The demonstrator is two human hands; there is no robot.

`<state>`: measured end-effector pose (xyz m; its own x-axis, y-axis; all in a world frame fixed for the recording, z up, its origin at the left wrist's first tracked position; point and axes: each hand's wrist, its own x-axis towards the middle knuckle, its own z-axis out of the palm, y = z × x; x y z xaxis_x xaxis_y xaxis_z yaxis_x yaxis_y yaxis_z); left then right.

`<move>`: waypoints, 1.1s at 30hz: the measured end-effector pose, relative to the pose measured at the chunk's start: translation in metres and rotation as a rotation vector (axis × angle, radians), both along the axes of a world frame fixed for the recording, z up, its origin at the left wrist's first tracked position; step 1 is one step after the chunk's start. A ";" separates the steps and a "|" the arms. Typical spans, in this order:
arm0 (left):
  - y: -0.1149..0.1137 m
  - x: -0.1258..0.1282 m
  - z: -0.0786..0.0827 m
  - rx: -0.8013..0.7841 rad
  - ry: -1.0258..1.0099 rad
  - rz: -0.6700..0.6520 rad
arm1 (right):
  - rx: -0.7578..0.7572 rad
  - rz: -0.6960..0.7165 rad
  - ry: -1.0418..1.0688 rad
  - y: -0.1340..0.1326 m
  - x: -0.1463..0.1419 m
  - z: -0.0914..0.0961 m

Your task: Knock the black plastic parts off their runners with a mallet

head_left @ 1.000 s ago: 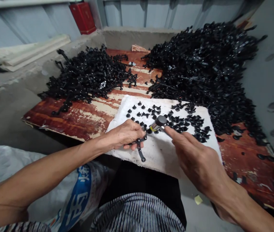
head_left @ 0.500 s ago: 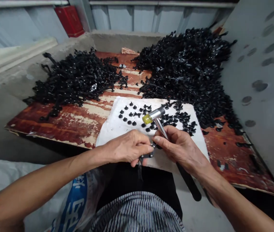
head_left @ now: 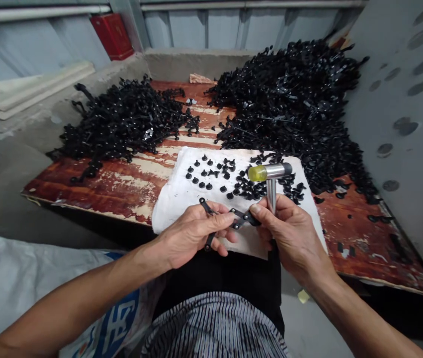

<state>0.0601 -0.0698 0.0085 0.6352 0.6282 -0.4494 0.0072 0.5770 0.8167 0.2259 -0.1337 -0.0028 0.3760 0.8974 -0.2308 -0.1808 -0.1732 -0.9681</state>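
My left hand is closed on a black jointed metal piece just above the near edge of a white pad. My right hand pinches the other end of that piece and also grips a small hammer, which stands upright with a yellow tip on its steel head. Several small black studs lie scattered on the pad beyond my hands.
The pad lies on a worn red board. A heap of black metal pieces sits at the back left and a larger heap at the back right. A grey wall closes the right side. A printed sack lies by my left arm.
The hammer has swung up from lying on the pad to standing upright. Both hands have drawn back toward me and now hold the black piece between them, unfolded.
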 end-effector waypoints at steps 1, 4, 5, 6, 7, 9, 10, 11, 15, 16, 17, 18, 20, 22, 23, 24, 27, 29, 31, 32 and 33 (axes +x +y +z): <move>0.000 0.004 -0.001 -0.032 -0.011 0.006 | 0.005 0.019 -0.013 0.001 -0.002 -0.001; 0.004 0.011 -0.002 -0.062 0.023 0.045 | 0.010 0.083 -0.052 0.000 -0.005 -0.003; 0.007 0.011 -0.002 -0.049 0.048 0.059 | 0.001 0.106 -0.069 -0.001 -0.004 -0.003; 0.011 0.011 -0.002 -0.027 0.074 0.076 | -0.010 0.123 -0.090 -0.002 -0.002 -0.004; 0.015 0.011 -0.001 -0.002 0.100 0.094 | -0.018 0.131 -0.114 -0.003 0.001 -0.004; 0.024 0.011 0.000 0.034 0.149 0.131 | -0.022 0.109 -0.162 -0.006 0.007 -0.006; 0.028 0.012 0.001 0.039 0.168 0.147 | -0.018 0.084 -0.175 -0.006 0.010 -0.007; 0.032 0.012 0.001 0.039 0.181 0.158 | -0.014 0.057 -0.177 -0.007 0.013 -0.008; 0.043 0.017 -0.001 0.034 0.215 0.171 | -0.016 0.012 -0.132 -0.008 0.020 -0.015; 0.045 0.019 -0.001 0.035 0.229 0.181 | -0.012 0.013 -0.117 -0.008 0.021 -0.016; 0.046 0.020 -0.002 0.035 0.246 0.195 | -0.007 0.015 -0.104 -0.008 0.021 -0.017; 0.046 0.021 -0.001 0.032 0.260 0.207 | -0.003 0.016 -0.093 -0.008 0.021 -0.018; 0.046 0.023 0.000 0.029 0.278 0.217 | 0.002 0.012 -0.071 -0.007 0.021 -0.018; 0.046 0.025 0.001 0.026 0.290 0.217 | 0.000 0.006 -0.051 -0.006 0.021 -0.018; 0.046 0.026 0.002 0.024 0.297 0.217 | -0.001 0.003 -0.043 -0.006 0.021 -0.018; 0.046 0.027 0.003 0.024 0.305 0.217 | 0.000 0.000 -0.036 -0.006 0.022 -0.018; 0.046 0.029 0.004 0.032 0.326 0.217 | 0.009 -0.001 -0.019 -0.005 0.022 -0.018; 0.046 0.029 0.004 0.043 0.341 0.218 | 0.014 0.002 -0.011 -0.005 0.023 -0.017; 0.046 0.030 0.004 0.053 0.351 0.222 | 0.012 0.005 -0.008 -0.006 0.023 -0.016; 0.046 0.030 0.004 0.057 0.354 0.223 | 0.009 0.007 -0.008 -0.006 0.023 -0.016; 0.046 0.030 0.004 0.060 0.356 0.223 | 0.006 0.008 -0.010 -0.006 0.023 -0.015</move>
<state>0.0903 -0.0243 0.0126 0.2927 0.7641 -0.5749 0.1754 0.5481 0.8178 0.2487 -0.1401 -0.0182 0.3711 0.9017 -0.2217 -0.1702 -0.1687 -0.9709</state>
